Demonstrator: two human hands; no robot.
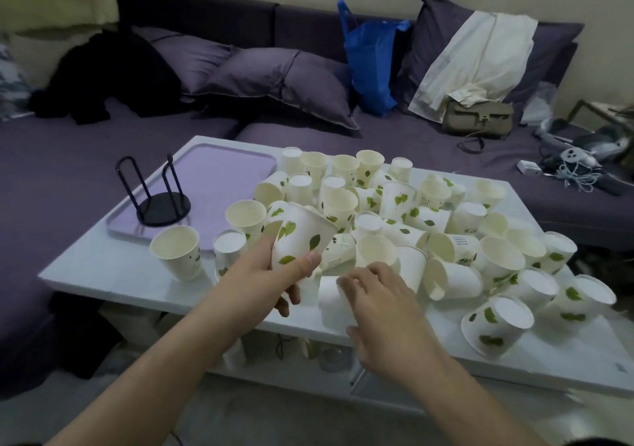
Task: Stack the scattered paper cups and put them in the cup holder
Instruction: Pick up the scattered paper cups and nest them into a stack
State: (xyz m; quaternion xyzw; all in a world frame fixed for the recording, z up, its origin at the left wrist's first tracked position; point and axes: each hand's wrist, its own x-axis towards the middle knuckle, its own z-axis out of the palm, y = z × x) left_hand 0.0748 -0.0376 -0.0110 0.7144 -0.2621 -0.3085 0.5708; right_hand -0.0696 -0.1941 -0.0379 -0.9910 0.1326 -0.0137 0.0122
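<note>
Paper cups (394, 219), several dozen and too jumbled to count exactly, crowd the centre and right of the bench (113, 270). One cup holder (154, 191) stands empty at centre left on one tray (219, 167). Left hand (274, 274) grips a tilted cup (302, 236); right hand (374, 294) curls round a lying cup (331, 300). Forcing them crooked could crush a rim or knock neighbours off the near edge.
</note>
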